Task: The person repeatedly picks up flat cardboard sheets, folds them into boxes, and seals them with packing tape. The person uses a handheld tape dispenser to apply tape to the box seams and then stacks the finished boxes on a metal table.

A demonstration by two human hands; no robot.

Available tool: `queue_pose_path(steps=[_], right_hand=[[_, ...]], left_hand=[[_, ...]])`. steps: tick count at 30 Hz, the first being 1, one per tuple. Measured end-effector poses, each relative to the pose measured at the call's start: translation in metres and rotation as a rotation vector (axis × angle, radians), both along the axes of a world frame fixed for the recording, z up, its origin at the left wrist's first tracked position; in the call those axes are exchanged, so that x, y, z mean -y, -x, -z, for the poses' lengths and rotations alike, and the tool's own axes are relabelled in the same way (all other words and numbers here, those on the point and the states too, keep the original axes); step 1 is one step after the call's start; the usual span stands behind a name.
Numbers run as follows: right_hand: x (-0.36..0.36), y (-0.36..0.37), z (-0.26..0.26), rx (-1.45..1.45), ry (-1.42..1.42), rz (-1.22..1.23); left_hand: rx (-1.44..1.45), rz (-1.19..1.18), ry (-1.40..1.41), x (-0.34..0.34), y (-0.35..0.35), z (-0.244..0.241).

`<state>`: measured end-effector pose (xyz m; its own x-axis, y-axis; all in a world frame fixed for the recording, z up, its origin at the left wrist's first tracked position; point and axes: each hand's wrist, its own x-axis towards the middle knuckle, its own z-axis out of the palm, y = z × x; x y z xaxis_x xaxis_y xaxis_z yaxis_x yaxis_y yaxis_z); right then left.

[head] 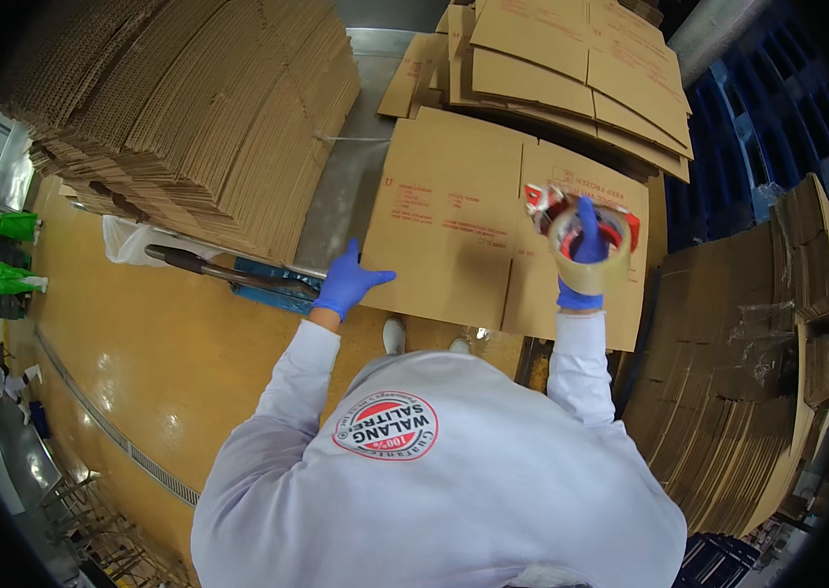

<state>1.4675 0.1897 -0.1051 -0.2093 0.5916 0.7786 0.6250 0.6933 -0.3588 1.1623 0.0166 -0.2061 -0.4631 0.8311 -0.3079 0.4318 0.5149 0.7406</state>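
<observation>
A flattened corrugated cardboard box (451, 213) with red printing lies before me. At its left edge is my left hand (350, 282) in a blue glove, thumb and fingers spread, holding nothing; whether it touches the cardboard I cannot tell. Over the right part of the box, my right hand (588, 246), also gloved in blue, grips a red tape dispenser (633, 229) carrying a roll of clear packing tape (594, 268). One finger shows through the roll's ring, and the handle is mostly hidden.
A tall stack of flattened boxes (186, 125) stands at left beside a metal surface (333, 191). More flat boxes (576, 81) lie behind. At right are cardboard bundles (716, 382) and blue pallets (774, 125). A brown curved handle (230, 273) juts out at left. People in green work far left.
</observation>
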Motion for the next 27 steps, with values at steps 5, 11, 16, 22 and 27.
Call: queue_pose_path(steps=[5,11,16,22,27], right_hand=[[0.004,0.06,-0.012,-0.148,0.182,-0.248],[-0.029,0.125,0.019,-0.543,0.337,-0.371],[-0.046,0.144,0.085,-0.446,0.688,-0.375],[-0.043,0.153,0.071,-0.725,1.055,-0.309],[0.078,0.098,0.085,0.0,0.584,-0.256]], left_hand=[[0.361,-0.059,-0.168,0.009,-0.006,-0.074],[0.492,-0.107,-0.144,-0.021,-0.012,0.009],[0.602,-0.074,-0.216,-0.025,-0.008,0.027],[0.479,-0.16,-0.356,-0.026,-0.02,0.03],[0.314,-0.137,-0.275,-0.019,-0.018,0.027]])
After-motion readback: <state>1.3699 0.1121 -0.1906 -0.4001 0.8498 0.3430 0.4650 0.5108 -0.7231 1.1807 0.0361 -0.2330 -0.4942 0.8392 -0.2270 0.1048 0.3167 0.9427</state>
